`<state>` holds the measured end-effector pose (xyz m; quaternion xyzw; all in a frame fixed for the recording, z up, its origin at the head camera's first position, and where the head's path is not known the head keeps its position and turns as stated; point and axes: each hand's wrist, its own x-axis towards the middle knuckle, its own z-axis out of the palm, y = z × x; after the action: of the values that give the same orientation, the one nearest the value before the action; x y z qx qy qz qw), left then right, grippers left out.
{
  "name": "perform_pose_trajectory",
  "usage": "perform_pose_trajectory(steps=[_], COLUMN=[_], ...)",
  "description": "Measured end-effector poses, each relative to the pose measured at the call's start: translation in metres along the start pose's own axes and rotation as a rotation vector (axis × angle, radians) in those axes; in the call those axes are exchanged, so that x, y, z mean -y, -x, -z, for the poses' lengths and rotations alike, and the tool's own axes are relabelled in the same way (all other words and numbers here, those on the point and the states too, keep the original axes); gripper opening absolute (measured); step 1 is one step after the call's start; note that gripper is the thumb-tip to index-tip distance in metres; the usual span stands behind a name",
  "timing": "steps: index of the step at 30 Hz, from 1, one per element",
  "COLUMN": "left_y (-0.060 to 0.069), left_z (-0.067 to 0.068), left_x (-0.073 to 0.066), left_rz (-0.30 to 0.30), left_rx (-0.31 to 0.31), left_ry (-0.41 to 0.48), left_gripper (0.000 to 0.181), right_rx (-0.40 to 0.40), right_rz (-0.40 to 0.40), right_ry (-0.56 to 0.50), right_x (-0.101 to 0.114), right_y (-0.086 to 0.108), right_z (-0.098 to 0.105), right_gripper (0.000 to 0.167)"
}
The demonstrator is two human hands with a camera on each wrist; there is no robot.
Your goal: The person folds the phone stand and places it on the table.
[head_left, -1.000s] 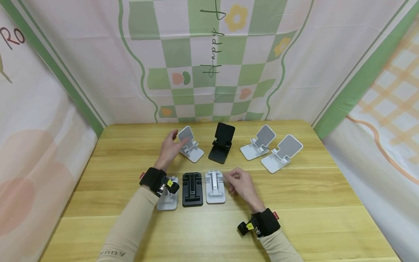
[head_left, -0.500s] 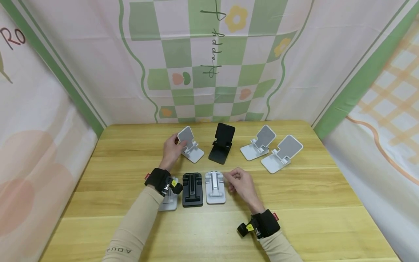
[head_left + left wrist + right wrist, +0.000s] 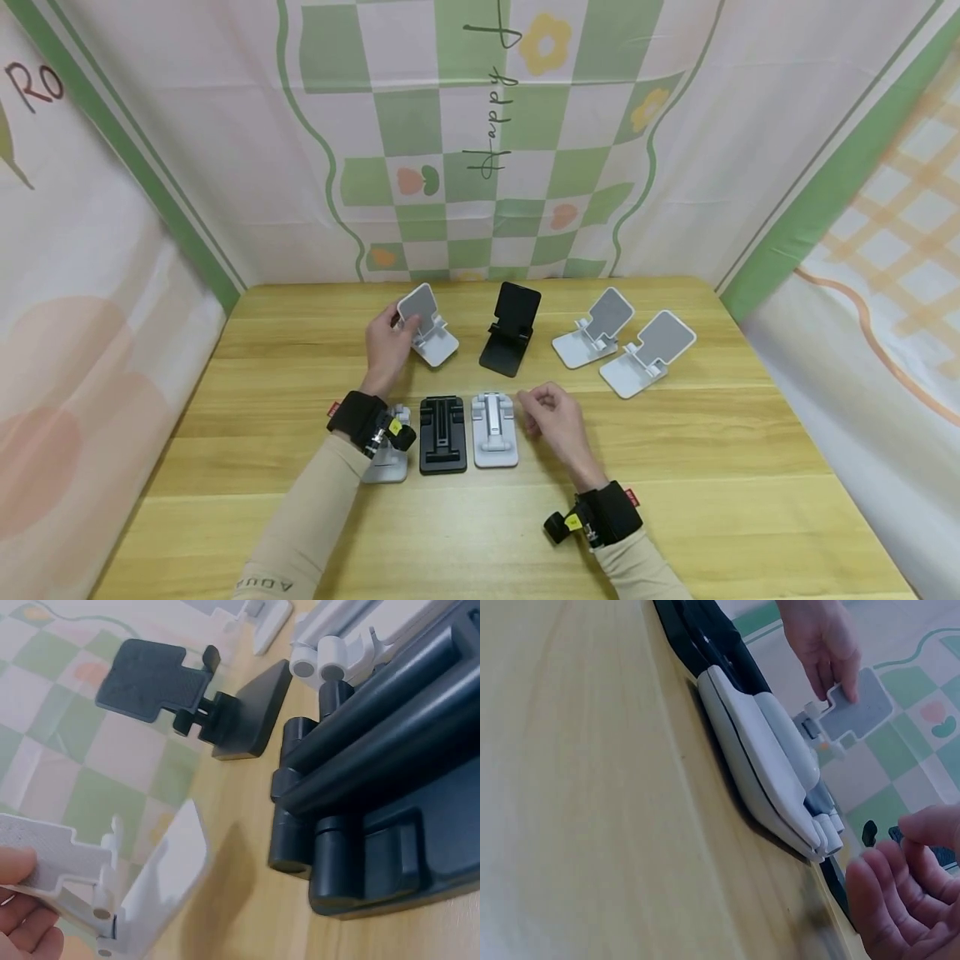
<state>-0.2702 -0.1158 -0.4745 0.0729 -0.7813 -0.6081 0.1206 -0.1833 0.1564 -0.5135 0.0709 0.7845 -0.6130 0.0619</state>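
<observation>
Stand [image 3: 435, 346] pinched in left hand [image 3: 387, 348] near far table edge [image 3: 322, 288] could drop if grip slips, right hand [image 3: 558, 420] loosely curled.

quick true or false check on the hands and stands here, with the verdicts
1. The left hand holds an unfolded white stand. True.
2. The right hand grips a stand. False: it holds nothing.
3. The folded black stand lies between two folded white stands. True.
4. All the unfolded stands are white. False: there is one unfolded black stand.
5. In the head view, two more unfolded white stands are to the right of the unfolded black stand. True.
</observation>
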Motion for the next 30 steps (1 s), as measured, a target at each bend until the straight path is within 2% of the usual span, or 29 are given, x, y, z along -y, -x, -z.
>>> perform_pose_trajectory(steps=[4, 9, 14, 20, 30], left_y=[0.006, 0.016, 0.029, 0.045, 0.072], left_z=[0.007, 0.014, 0.018, 0.018, 0.017], left_x=[-0.006, -0.015, -0.024, -0.036, -0.056], left_rz=[-0.067, -0.114, -0.123, -0.136, -0.229], left_rx=[0.009, 0.054, 0.13, 0.226, 0.356], left_ry=[0.035, 0.085, 0.123, 0.17, 0.177], left_gripper=[0.042, 0.042, 0.046, 0.045, 0.038], right_rx=[-0.011, -0.001, 0.038, 0.029, 0.059], right_rz=[0.0, 0.059, 0.079, 0.117, 0.153], right_ry=[0.005, -0.019, -0.069, -0.066, -0.131], right_x=[0.002, 0.001, 0.001, 0.0, 0.008], right_y=[0.0, -0.001, -0.003, -0.004, -0.004], right_z=[-0.002, -0.009, -0.014, -0.014, -0.017], right_gripper=[0.029, 0.037, 0.043, 0.047, 0.041])
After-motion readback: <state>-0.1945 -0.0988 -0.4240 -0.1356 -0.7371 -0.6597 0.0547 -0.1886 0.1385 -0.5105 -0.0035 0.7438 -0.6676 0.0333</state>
